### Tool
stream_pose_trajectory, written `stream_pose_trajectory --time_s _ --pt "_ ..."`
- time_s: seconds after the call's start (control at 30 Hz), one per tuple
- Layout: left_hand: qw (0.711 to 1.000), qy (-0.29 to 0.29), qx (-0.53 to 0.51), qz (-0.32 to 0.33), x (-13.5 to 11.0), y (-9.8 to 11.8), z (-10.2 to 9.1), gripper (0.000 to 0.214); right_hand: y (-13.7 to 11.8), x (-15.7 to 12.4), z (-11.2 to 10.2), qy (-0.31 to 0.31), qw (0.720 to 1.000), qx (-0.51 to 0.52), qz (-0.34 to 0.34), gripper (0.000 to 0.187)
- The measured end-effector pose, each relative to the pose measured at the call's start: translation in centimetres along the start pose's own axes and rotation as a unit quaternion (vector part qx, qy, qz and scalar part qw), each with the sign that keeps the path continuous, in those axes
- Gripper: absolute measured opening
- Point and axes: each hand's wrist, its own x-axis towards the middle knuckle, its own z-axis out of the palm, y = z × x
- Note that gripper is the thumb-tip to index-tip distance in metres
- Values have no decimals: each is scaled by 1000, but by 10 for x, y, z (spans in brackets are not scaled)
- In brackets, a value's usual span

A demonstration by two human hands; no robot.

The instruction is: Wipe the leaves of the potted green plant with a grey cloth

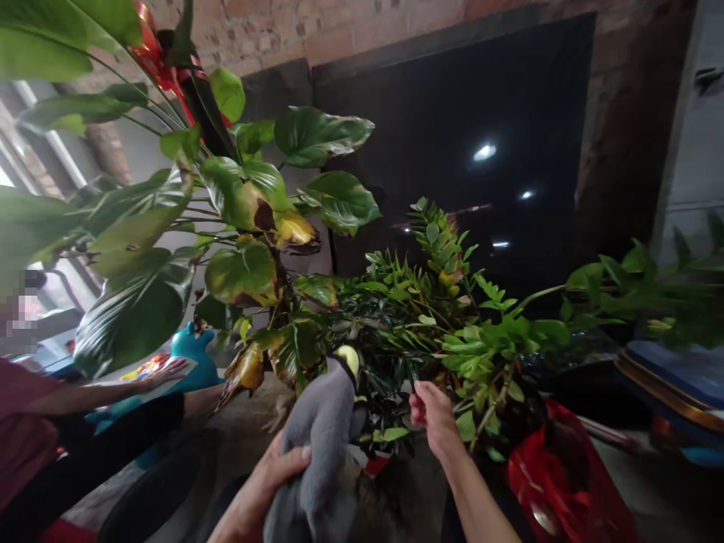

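My left hand (281, 469) is wrapped around a grey plush toy (324, 422), its thumb lying across the soft body. The toy has a pale yellow patch edged in black at its upper end, close to the plant leaves. My right hand (435, 413) is raised at the edge of a dark-leaved plant (390, 362), fingers curled together in a pinch. A thin dark leaf or stem appears at the fingertips; whether they grip it is not clear. Below the foliage, between my hands, a small red and white object (373, 461) is partly covered by leaves.
A tall broad-leaved plant (243, 271) with yellowed leaves rises on the left. Bright green foliage (498, 347) and a red bag (557, 475) are at right. Another person's arm (107, 394) reaches toward a blue toy animal (194, 358). A dark glossy panel (441, 128) stands behind.
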Motion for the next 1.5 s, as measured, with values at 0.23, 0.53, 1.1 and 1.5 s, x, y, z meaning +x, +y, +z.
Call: stream_pose_trajectory --time_s 0.23,0.53,1.1,1.5 --pt "990 3 95 100 24 23 41 63 13 -12 -5 -41 997 -46 37 42" --pt "987 -57 142 47 24 20 26 56 16 -16 -19 -59 985 -127 102 33" --pt "977 -94 171 92 35 46 29 51 15 -16 -20 -34 986 -144 82 31" --pt "971 -100 217 9 33 19 -5 51 4 -24 -25 -47 986 -138 78 35"
